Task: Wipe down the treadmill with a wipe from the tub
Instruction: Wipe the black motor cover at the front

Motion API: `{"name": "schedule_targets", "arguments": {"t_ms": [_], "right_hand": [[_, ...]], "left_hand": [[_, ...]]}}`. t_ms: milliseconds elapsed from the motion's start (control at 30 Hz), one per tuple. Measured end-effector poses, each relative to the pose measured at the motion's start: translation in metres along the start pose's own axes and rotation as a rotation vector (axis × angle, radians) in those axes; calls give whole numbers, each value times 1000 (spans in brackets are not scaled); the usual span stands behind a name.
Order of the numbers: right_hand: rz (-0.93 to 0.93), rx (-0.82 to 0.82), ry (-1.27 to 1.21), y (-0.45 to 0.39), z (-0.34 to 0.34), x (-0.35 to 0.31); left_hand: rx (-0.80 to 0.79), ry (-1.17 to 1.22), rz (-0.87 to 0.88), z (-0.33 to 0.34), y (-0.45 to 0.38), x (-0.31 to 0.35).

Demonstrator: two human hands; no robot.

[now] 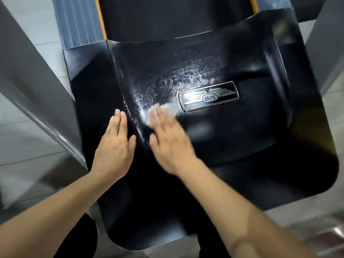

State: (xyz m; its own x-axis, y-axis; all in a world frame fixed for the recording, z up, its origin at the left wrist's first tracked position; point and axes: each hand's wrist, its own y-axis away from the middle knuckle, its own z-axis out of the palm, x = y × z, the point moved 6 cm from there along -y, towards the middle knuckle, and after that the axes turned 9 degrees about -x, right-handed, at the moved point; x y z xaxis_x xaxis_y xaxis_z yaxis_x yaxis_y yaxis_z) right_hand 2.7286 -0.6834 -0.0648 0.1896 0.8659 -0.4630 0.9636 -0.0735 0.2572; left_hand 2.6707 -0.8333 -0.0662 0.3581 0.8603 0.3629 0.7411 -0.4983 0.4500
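Note:
The treadmill's black motor cover [242, 138] fills the middle of the head view, with a chrome badge [208, 98] on it. Wet streaks shine on the cover above and left of the badge. My right hand [167, 140] presses a white wipe [163, 111] flat against the cover just left of the badge; its fingers are straight and blurred. My left hand [115, 144] rests flat on the cover to the left, fingers straight, holding nothing. The tub is not in view.
The running belt [176, 15] with orange side strips lies beyond the cover. Grey uprights [33, 86] rise at the left and the right [327, 49]. Grey floor tiles show around the base.

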Motion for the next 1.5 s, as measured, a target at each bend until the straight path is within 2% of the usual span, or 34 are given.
{"name": "schedule_targets", "arguments": {"t_ms": [100,167,233,300,333,367,400,500,567,633,700,767,833,867,900,933,1033,1100,1167,1267,1333,1367,1433,1500], "right_hand": [[-127,-150,-26,89,10,-26],[-99,-128,-17,108,3,-2],[105,-24,19,102,-11,44],[399,69,27,92,-29,87],[491,94,20,90,-29,91],[501,107,18,88,-24,80],[439,106,22,87,-14,58],[131,-39,-36,102,22,-20],[24,-69,-55,113,18,-19],[7,-28,11,124,3,21],[147,62,137,138,-22,83],[369,110,209,153,-51,144],[590,109,187,158,-60,169],[637,135,181,153,-59,161],[603,152,172,143,-53,142],[480,140,144,130,-40,116],[-12,-61,43,83,-3,39],[-158,-106,65,51,-8,38],[-90,-96,134,29,-24,71],[299,61,191,27,-64,157],[548,63,143,36,-76,190],[611,74,115,33,-76,189],[535,101,93,12,-72,158],[191,0,123,-12,-50,106]], "left_hand": [[32,-75,33,-4,0,8],[35,-152,127,-5,2,22],[4,-238,255,0,9,40],[-42,-306,339,13,17,55],[-54,-325,348,18,20,60],[-60,-331,345,23,22,63],[-59,-325,335,25,23,65],[-37,-294,334,25,23,66],[-37,-297,339,23,22,66],[-50,-318,316,22,22,66],[-59,-338,277,23,22,70],[-50,-329,247,27,23,75],[-43,-303,227,32,24,81],[-42,-283,221,35,24,84],[-40,-258,213,37,23,85],[-39,-233,203,39,23,86],[-33,-214,216,42,20,83],[-27,-219,219,40,18,79],[-45,-209,189,38,17,79],[-60,-182,155,36,19,86],[-62,-177,138,38,19,89],[-57,-180,128,39,19,89],[-46,-195,119,42,19,87],[-35,-209,121,44,17,87]]}}
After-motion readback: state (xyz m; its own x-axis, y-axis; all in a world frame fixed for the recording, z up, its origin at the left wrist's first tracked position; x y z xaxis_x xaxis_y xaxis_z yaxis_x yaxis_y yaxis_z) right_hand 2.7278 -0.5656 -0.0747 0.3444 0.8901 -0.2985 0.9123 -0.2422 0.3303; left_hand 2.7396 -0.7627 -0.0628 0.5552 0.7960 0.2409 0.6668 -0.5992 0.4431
